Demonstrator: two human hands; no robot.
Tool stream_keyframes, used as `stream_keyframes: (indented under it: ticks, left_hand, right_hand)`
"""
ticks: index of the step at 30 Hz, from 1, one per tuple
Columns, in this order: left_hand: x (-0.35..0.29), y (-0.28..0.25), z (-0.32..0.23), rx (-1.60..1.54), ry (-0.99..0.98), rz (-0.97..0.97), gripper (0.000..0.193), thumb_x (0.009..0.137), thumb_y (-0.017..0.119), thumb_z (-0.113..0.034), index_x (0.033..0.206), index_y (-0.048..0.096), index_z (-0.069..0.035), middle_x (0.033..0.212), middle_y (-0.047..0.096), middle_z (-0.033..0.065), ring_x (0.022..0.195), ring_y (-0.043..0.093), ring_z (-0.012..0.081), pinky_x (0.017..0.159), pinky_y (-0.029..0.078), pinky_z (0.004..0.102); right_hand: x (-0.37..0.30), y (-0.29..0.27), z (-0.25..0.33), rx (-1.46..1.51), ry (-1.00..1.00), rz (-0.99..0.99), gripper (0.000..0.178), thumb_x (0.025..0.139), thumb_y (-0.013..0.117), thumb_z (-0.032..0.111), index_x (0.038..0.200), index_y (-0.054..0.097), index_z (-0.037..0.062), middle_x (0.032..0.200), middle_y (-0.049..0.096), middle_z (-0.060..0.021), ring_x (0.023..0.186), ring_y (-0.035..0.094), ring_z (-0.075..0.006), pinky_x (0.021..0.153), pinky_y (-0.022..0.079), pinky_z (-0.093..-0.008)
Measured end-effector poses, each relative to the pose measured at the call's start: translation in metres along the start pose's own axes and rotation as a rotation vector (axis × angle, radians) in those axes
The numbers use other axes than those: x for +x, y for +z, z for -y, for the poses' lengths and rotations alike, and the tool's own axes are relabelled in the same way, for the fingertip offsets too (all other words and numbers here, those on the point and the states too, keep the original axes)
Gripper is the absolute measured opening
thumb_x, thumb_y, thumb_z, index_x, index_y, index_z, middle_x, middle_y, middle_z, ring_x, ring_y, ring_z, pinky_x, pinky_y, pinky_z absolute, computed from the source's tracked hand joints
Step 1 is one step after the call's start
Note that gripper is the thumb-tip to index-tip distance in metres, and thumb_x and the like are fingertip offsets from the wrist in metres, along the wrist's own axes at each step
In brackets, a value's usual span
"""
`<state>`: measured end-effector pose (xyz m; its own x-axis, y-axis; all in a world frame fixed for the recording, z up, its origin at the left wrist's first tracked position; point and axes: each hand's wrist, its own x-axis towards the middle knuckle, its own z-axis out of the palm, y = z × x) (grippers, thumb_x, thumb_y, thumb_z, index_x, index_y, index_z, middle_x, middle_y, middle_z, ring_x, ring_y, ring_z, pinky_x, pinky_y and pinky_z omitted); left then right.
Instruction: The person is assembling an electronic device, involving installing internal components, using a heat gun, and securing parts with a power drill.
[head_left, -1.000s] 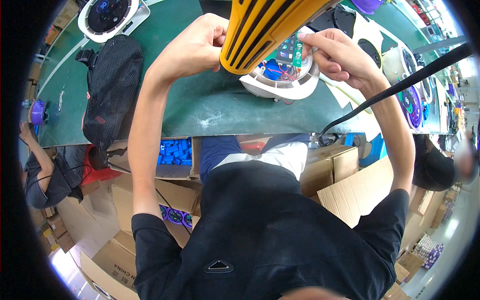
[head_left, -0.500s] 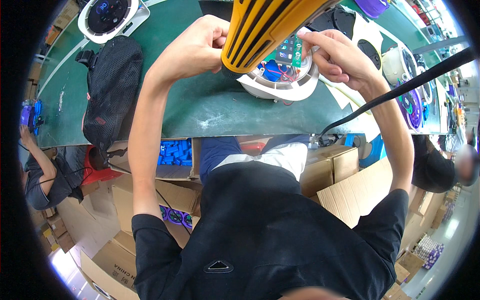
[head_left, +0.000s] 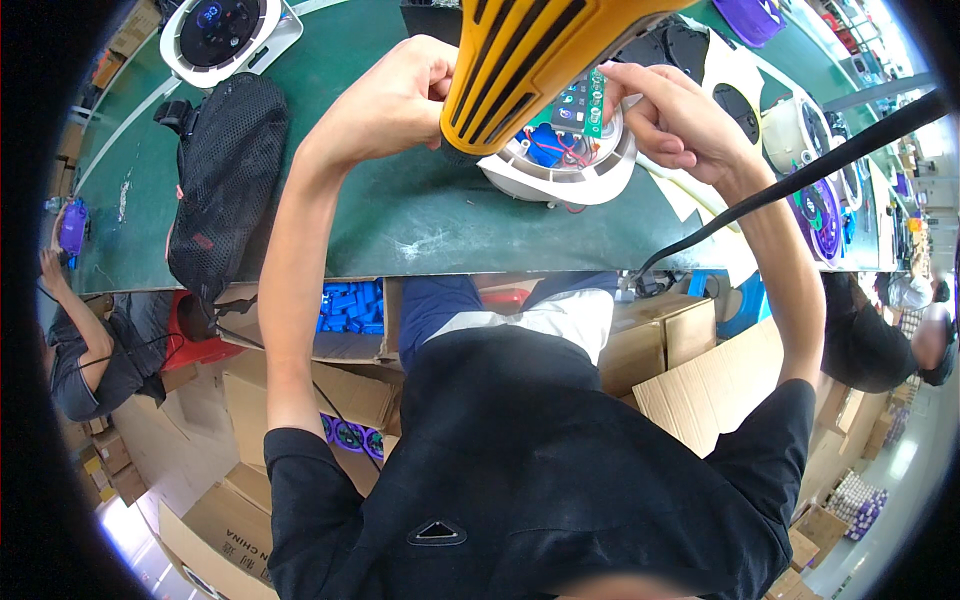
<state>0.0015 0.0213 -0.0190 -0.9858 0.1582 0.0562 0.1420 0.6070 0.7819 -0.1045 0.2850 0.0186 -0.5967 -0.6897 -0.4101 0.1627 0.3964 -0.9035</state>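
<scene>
A white round housing [head_left: 560, 190] lies on the green workbench with a blue part [head_left: 545, 146] and red wires inside. Over it a green circuit board [head_left: 596, 112] with a dark panel is tilted up. My right hand [head_left: 685, 125] pinches the board's right edge between thumb and forefinger, its other fingers curled. My left hand [head_left: 395, 105] is closed on the left side of the housing; its fingertips and whatever they hold are hidden. A large yellow power tool [head_left: 530, 70] with black slots hangs in front, covering part of the board and housing.
A black mesh bag [head_left: 228, 185] and a white device with a lit display [head_left: 216, 40] are at left. A thick black cable [head_left: 800, 185] crosses at right. Purple and white housings [head_left: 822, 215] lie beyond it. Cardboard boxes [head_left: 665, 330] stand below the bench edge. Co-workers sit on both sides.
My hands and the board hold nearly the same pose, with only a slight shift. At far left a purple part now shows by a co-worker's hand; at far right another person has come into view.
</scene>
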Motion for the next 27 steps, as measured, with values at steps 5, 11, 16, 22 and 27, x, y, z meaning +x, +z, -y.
stream_keyframes:
  ticks: [5,11,16,22,27]
  left_hand:
    - [-0.0013,0.0000,-0.0058,0.005,-0.021,-0.004,0.020,0.087,0.080,-0.018,0.103,0.075,-0.005,0.092,0.071,0.0002,0.083,0.064,0.0095,0.073,0.052,0.0256]
    - [-0.0006,0.0008,-0.0037,-0.026,-0.028,0.001,0.020,0.088,0.080,-0.018,0.103,0.075,-0.005,0.088,0.069,-0.0015,0.080,0.063,0.0080,0.070,0.052,0.0242]
    - [-0.0017,0.0028,-0.0027,-0.033,-0.018,-0.028,0.021,0.087,0.080,-0.018,0.103,0.075,-0.005,0.089,0.070,-0.0003,0.081,0.064,0.0088,0.071,0.052,0.0244]
    - [-0.0011,0.0001,-0.0052,-0.050,-0.052,0.028,0.021,0.088,0.080,-0.018,0.104,0.075,-0.005,0.091,0.071,0.0007,0.084,0.065,0.0099,0.073,0.053,0.0256]
    - [-0.0025,0.0025,-0.0025,0.004,0.019,-0.027,0.021,0.087,0.081,-0.019,0.103,0.076,-0.006,0.090,0.071,-0.0002,0.081,0.064,0.0093,0.071,0.052,0.0246]
  right_hand:
    - [-0.0014,-0.0005,0.0002,0.015,0.009,-0.006,0.046,0.108,0.045,0.034,0.085,0.063,-0.0015,0.039,0.035,0.0057,0.027,0.029,-0.0018,0.028,0.023,-0.0167]
    - [0.0014,-0.0008,-0.0007,-0.062,0.003,0.009,0.041,0.107,0.050,0.031,0.086,0.065,-0.0019,0.039,0.036,0.0062,0.028,0.029,-0.0007,0.029,0.023,-0.0161]
    - [-0.0001,-0.0001,0.0006,-0.058,0.000,-0.008,0.041,0.107,0.049,0.031,0.087,0.064,-0.0012,0.039,0.035,0.0060,0.028,0.029,-0.0008,0.029,0.023,-0.0164]
    - [0.0002,-0.0014,-0.0006,-0.040,0.020,-0.004,0.041,0.107,0.048,0.035,0.090,0.062,0.0003,0.039,0.033,0.0054,0.028,0.027,-0.0019,0.029,0.021,-0.0167]
    - [-0.0009,-0.0012,-0.0009,-0.004,-0.001,0.005,0.042,0.108,0.046,0.034,0.089,0.063,0.0007,0.039,0.033,0.0054,0.027,0.027,-0.0017,0.029,0.021,-0.0167]
